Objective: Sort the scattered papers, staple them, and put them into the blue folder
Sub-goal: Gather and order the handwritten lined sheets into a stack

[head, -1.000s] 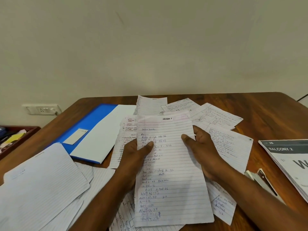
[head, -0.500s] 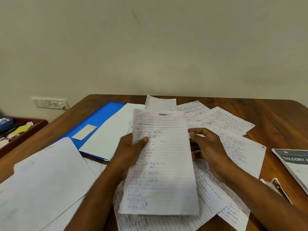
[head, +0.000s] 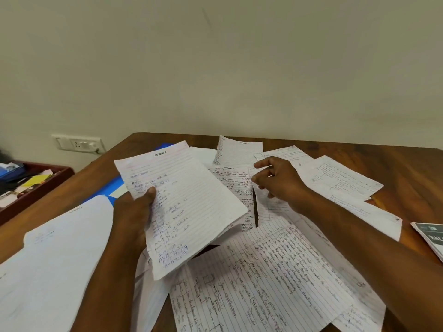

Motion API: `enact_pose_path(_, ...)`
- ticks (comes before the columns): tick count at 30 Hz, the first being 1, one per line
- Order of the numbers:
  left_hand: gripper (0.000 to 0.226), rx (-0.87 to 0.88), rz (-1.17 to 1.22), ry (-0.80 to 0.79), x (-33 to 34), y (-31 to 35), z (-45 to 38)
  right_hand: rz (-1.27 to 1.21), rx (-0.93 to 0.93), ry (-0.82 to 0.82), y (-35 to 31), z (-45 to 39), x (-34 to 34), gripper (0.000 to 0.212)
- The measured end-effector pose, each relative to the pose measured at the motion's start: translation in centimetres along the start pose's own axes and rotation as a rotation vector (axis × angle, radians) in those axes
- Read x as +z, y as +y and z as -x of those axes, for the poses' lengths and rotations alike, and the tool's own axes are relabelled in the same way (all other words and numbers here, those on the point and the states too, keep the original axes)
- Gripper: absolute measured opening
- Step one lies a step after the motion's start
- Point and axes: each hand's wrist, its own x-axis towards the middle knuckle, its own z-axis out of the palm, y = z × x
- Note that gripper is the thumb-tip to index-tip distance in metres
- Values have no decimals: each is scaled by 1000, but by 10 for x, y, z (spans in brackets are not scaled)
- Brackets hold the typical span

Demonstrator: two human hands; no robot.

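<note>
My left hand [head: 134, 212] grips a lined, handwritten sheet [head: 191, 200] headed "Section", held tilted above the table. My right hand [head: 279, 180] hovers over the scattered papers [head: 275, 271] in the middle, fingers loosely curled, its fingertips at the edge of one sheet [head: 268, 207]; whether it pinches that sheet I cannot tell. The blue folder [head: 115, 184] lies behind the held sheet, mostly hidden. No stapler is visible.
A stack of lined sheets [head: 52, 267] lies at the left front. A printed booklet [head: 431, 238] sits at the right edge. A dark red tray [head: 36, 190] with stationery stands left of the wooden table [head: 407, 168]. A wall socket [head: 78, 143] is behind.
My right hand let go of the sheet and moved right and back over the scattered papers. My left hand swung the sheet to the left and tilted it. The view shifted left.
</note>
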Motion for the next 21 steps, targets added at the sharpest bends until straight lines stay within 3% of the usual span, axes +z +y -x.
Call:
enact_pose_path(4,29,-62,-14,-13,6,-4,-2,119,-16,-42,0,-26,15,40)
enact_pose_path(13,14,-58,-118,-32,12,-9,-3,477,-113,-158,7,-74,32,80)
enact_pose_path(21,18,-63,-166,-11,17,-9,-5,452,-51,-200,8,-88,29,78)
